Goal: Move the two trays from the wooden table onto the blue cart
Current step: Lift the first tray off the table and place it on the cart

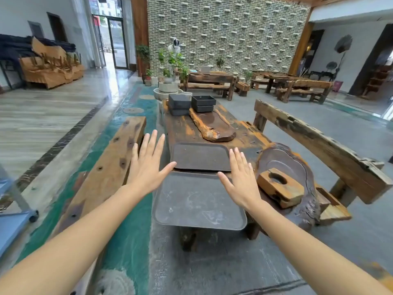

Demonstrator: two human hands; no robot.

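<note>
Two dark flat trays lie end to end on the near part of the long wooden table (244, 133). The near tray (197, 203) overhangs the table's front end; the far tray (201, 155) sits just beyond it. My left hand (147, 165) hovers open, fingers spread, at the left side where the two trays meet. My right hand (240, 177) is open too, over the near tray's right far corner. Neither hand grips anything. A corner of the blue cart (10, 222) shows at the left edge.
A carved wooden slab (212, 126) and stacked black boxes (191, 103) sit farther along the table. A round wood tea board with a wooden block (280, 188) lies right of the trays. Benches flank the table: one left (108, 167), one right (319, 143). A person stands by plants far back.
</note>
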